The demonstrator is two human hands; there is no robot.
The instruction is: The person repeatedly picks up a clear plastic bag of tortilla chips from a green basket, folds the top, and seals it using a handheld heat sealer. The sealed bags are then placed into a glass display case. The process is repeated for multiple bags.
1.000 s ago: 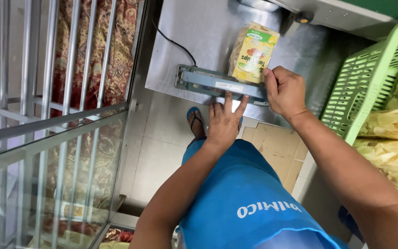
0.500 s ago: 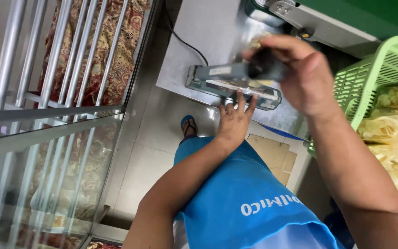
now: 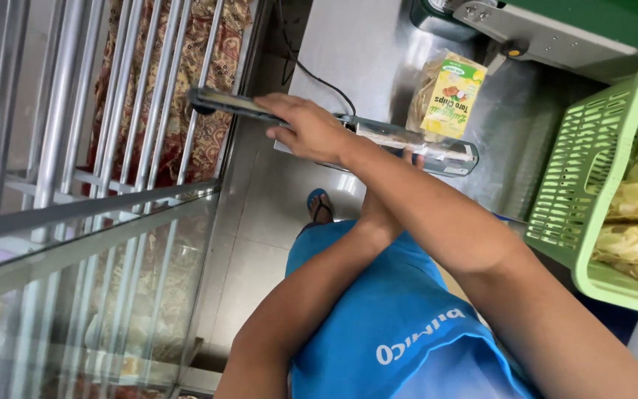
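Overhead, the head camera is looking down past a blue shirt at a steel table point(image 3: 363, 52). Crossing over to the left, the right hand point(image 3: 308, 129) is lying on the raised lever arm of a heat sealer point(image 3: 415, 148), fingers curled loosely over its top — palm down, pressing rather than gripping tight. Mostly hidden beneath that forearm, the left hand point(image 3: 385, 203) is reaching toward the sealer's base; how far its fingers are spread cannot be told. Just behind the sealer, a clear bag of chips with a yellow label point(image 3: 448, 96) is lying on the table, while a green plastic basket point(image 3: 585, 162) of pale chips is sitting to the right.
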